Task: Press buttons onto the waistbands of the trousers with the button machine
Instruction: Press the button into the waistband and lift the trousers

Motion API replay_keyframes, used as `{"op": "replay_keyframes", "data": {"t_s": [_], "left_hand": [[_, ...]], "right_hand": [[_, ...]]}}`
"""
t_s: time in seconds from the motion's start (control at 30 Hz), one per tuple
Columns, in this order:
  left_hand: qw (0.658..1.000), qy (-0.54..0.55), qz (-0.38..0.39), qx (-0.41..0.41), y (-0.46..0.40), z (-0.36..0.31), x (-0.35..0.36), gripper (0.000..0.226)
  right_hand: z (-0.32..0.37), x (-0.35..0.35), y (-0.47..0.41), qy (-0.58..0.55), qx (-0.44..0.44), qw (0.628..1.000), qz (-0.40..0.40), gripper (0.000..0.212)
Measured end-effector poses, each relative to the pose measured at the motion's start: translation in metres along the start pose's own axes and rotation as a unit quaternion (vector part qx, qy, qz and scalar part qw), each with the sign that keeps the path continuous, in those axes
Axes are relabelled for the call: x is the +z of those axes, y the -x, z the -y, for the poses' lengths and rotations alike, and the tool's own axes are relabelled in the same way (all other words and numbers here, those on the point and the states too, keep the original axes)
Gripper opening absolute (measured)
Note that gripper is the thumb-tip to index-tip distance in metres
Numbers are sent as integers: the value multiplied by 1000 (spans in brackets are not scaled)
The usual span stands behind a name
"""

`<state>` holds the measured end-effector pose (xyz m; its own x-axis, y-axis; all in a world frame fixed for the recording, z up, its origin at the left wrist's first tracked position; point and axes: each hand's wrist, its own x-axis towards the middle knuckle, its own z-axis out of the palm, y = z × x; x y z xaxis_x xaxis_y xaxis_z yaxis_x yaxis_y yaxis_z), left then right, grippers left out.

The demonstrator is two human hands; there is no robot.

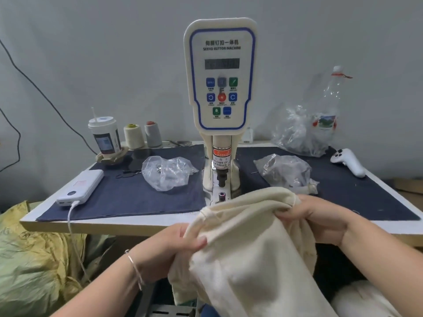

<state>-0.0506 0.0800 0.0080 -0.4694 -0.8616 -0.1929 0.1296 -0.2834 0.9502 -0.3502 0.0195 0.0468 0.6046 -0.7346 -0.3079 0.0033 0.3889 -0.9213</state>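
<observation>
Here, two hands are holding cream trousers (249, 248) right in front of the button machine (220, 88), at the near edge of the bench (137, 225). The left hand (169, 245) is pinching the waistband on its left side, its grip clamped on the cloth with the thumb on top. The right hand (313, 216) is gripping the waistband on its right side, fingers curled tight around a fold. The top edge of the trousers is sitting just below the machine's little round die (221, 195), close to it but not under the press head. The rest of the cloth is hanging down off the bench toward the person's lap. Left of the machine, a clear bag of buttons (167, 172) is lying on the dark mat, and farther left a white power bank (81, 187) is resting with its cord plugged in. Right of the machine, another clear bag (283, 170) is lying, and beyond it a white controller (349, 161).
</observation>
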Motion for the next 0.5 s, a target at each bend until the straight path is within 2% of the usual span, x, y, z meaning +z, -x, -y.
{"op": "replay_keyframes", "data": {"t_s": [0.07, 0.13, 0.27, 0.33, 0.5], "left_hand": [[996, 64, 60, -5, 0, 16, -7, 48], [992, 115, 46, 0, -3, 29, -8, 47], [983, 101, -151, 37, -22, 34, -6, 35], [971, 58, -226, 54, -33, 22, -4, 33], [936, -104, -332, 48, -59, -8, -14, 32]], "right_hand": [[-16, 0, -13, -56, 2, 997, -44, 35], [-25, 5, -25, -87, 27, 993, -72, 37], [-16, 13, -49, -94, 109, 979, -142, 47], [-3, 13, -60, -115, 117, 971, -172, 41], [21, 5, -78, -128, 92, 966, -204, 21]]}}
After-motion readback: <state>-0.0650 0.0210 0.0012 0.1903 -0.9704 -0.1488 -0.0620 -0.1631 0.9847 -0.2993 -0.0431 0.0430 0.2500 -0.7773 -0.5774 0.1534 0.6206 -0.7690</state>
